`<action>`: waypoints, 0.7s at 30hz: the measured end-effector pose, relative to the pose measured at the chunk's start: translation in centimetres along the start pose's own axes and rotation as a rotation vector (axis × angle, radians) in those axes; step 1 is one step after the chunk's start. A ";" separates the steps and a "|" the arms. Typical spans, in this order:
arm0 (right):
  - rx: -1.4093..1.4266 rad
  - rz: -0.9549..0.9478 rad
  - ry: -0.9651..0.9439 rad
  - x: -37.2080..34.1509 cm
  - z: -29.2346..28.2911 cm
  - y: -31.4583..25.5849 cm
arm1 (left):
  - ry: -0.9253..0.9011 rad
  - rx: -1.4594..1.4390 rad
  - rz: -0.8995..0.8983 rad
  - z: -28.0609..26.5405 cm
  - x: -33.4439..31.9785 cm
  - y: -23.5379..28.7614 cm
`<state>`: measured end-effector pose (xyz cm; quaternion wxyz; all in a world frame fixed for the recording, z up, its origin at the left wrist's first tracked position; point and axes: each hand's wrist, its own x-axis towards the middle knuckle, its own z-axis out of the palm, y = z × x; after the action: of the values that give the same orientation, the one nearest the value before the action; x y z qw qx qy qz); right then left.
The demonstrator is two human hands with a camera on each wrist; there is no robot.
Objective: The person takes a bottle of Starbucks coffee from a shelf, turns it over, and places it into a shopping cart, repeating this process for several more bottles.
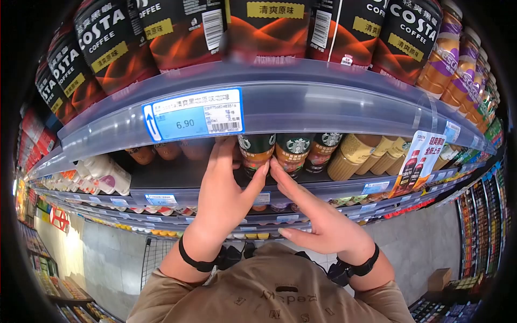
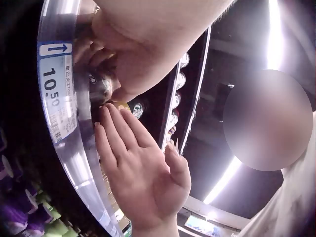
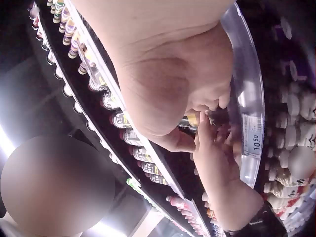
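Dark bottles with round green logos stand on the shelf under the large price label, the front-left bottle (image 1: 256,146) beside a second bottle (image 1: 292,149). My left hand (image 1: 225,188) holds the front-left one, fingers along its left side and thumb across its lower front; the left wrist view shows this left hand (image 2: 153,44) close up, its fingers partly hidden. My right hand (image 1: 328,223) has its fingers straight, their tips by the left thumb and the bottles' lower front. The right wrist view has the right hand (image 3: 168,84) above the left hand (image 3: 222,177).
A curved shelf edge (image 1: 323,107) with a price label (image 1: 194,114) runs above the hands, under large black coffee bottles (image 1: 269,32). Gold-capped jars (image 1: 353,156) stand to the right, white bottles (image 1: 105,173) to the left. A hanging promotional card (image 1: 417,164) juts out at the right.
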<state>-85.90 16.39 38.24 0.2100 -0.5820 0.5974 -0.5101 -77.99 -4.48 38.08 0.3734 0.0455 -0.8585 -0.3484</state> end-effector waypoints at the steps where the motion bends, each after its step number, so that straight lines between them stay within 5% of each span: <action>1: -0.015 0.006 0.001 0.1 -0.1 -0.1 | -0.005 -0.004 0.002 0.0 0.1 0.0; 14: -0.121 0.006 -0.056 0.0 -0.6 -1.2 | -0.008 -0.111 -0.023 0.2 -0.7 -1.1; 21: -0.207 -0.018 0.086 0.0 0.1 -1.4 | -0.015 -0.110 0.029 -0.3 -1.3 -0.9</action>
<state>-85.12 16.66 39.36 0.1185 -0.5833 0.6503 -0.4721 -77.05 -4.83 36.88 0.3742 0.0098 -0.8414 -0.3898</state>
